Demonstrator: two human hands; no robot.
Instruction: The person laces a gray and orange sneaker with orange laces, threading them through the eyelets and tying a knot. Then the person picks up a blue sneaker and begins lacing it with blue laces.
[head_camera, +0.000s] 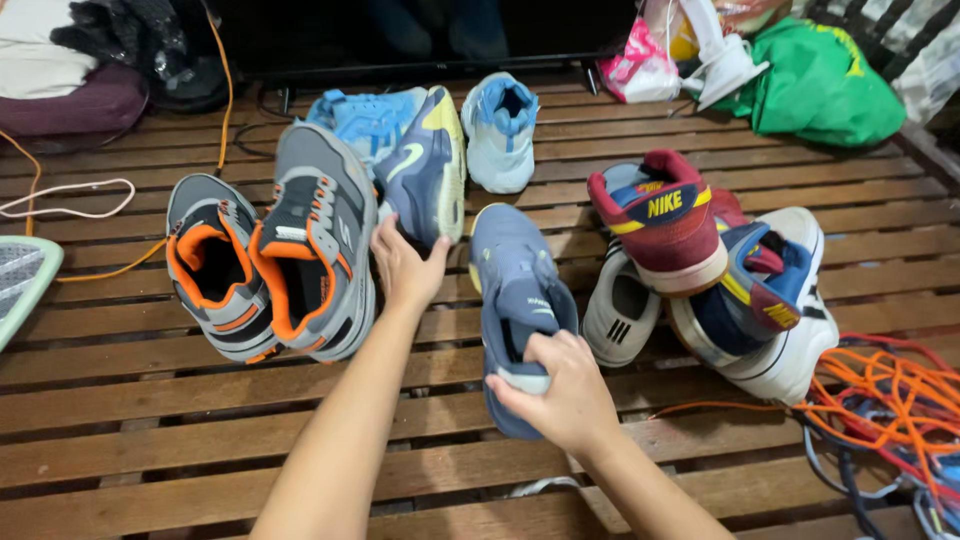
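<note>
My right hand (560, 385) grips the heel of a blue-grey sneaker (515, 285) that lies on the wooden slat floor (200, 440). My left hand (405, 268) reaches forward and touches the matching blue-grey sneaker with a yellow sole (428, 165), which stands on its side. Its fingers curl around that shoe's lower edge. A pair of grey sneakers with orange lining (275, 265) lies just left of my left hand.
A light blue sneaker (500, 130) and another blue shoe (365, 118) sit farther back. A pile of red, navy and white sneakers (715, 275) lies at right. Orange cords (885, 395) tangle at the lower right. Green and pink bags (815, 80) are at the back right.
</note>
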